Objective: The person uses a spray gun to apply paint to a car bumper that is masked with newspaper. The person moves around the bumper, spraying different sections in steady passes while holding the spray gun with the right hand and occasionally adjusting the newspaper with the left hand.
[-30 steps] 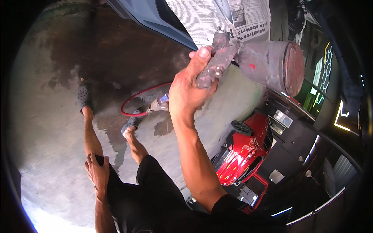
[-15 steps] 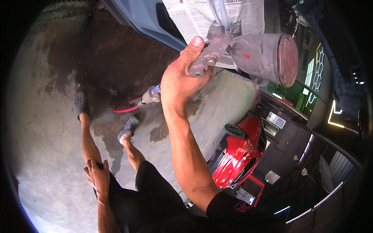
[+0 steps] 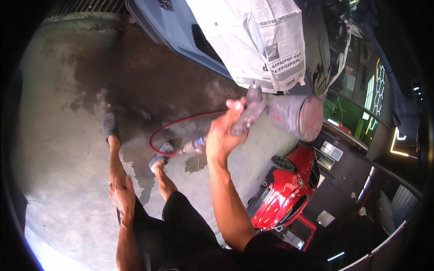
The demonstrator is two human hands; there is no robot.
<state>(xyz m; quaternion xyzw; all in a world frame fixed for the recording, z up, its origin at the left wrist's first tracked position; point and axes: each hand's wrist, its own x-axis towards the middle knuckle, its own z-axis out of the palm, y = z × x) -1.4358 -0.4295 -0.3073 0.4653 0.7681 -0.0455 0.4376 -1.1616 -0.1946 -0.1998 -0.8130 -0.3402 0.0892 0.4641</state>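
spray gun [image 3: 276, 111] in right grip [image 3: 223, 137]

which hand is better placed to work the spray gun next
Likely the right hand: it holds the spray gun out in front, while the left hand is down by the left leg, holding nothing visible.

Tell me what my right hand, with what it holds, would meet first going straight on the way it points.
Your right hand, holding the spray gun, would probably meet the newspaper covering the car first, though depth is unclear.
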